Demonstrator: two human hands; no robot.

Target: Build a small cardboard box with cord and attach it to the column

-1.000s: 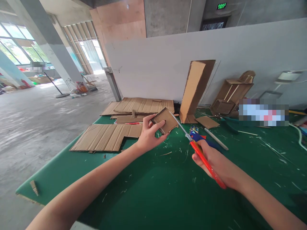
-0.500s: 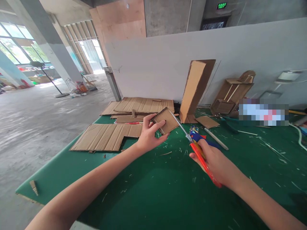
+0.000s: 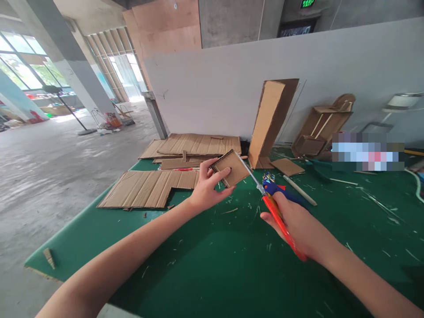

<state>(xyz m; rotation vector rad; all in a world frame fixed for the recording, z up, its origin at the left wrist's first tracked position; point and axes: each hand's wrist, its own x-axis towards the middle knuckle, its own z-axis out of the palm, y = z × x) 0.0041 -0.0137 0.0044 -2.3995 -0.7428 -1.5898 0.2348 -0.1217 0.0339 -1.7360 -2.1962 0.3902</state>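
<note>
The small square brown cardboard piece (image 3: 234, 170) is pinched between thumb and fingers of the left hand (image 3: 208, 187), above the green counter (image 3: 185, 265), left of the right hand (image 3: 291, 221), which grips red-handled metal scissors (image 3: 272, 205). Fingers hide its left corner; it looks tilted, with layered edges.

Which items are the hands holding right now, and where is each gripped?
The left hand grips the small cardboard piece by its left side, thumb on the face; the right hand holds the scissors by the red handles.
</note>
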